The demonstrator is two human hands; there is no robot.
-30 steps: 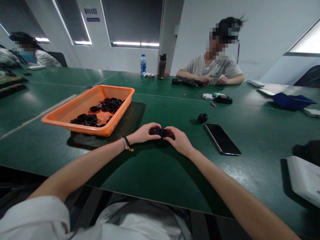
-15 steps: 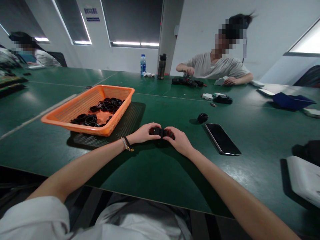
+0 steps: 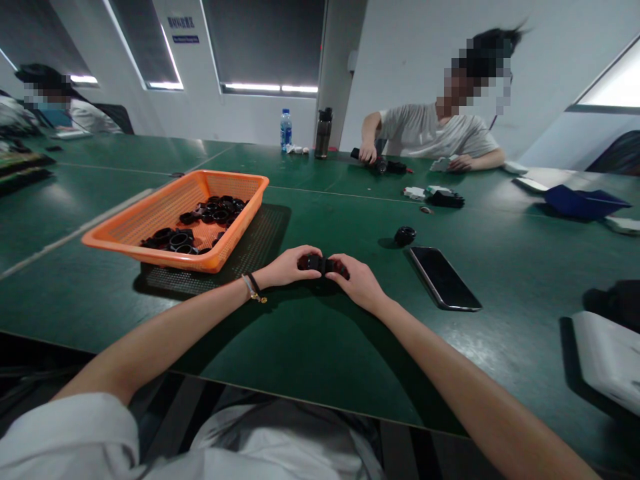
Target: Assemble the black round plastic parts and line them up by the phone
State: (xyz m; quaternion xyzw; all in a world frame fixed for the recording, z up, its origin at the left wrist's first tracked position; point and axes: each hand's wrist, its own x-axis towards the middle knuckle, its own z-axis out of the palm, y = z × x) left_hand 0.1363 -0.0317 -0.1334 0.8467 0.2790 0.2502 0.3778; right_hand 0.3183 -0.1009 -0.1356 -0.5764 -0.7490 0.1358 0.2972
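My left hand (image 3: 289, 267) and my right hand (image 3: 357, 280) meet on the green table (image 3: 320, 333), both curled round a small black part (image 3: 320, 264) held between their fingertips. Its shape is mostly hidden by my fingers. A bracelet sits on my left wrist. An orange basket (image 3: 150, 217) holding several black rings stands to the left of my hands on a dark mesh mat. A single black ring part (image 3: 405, 235) lies on the table beyond my right hand.
A dark phone (image 3: 443, 278) lies face up to the right of my hands. A white box (image 3: 607, 360) sits at the right edge. Across the table a person (image 3: 430, 130) handles black parts; bottles (image 3: 286, 129) stand at the far middle. Another person sits far left.
My hands have stayed put on the black part. The person across the table has shifted to the right and reached an arm out to the black parts in front of them.
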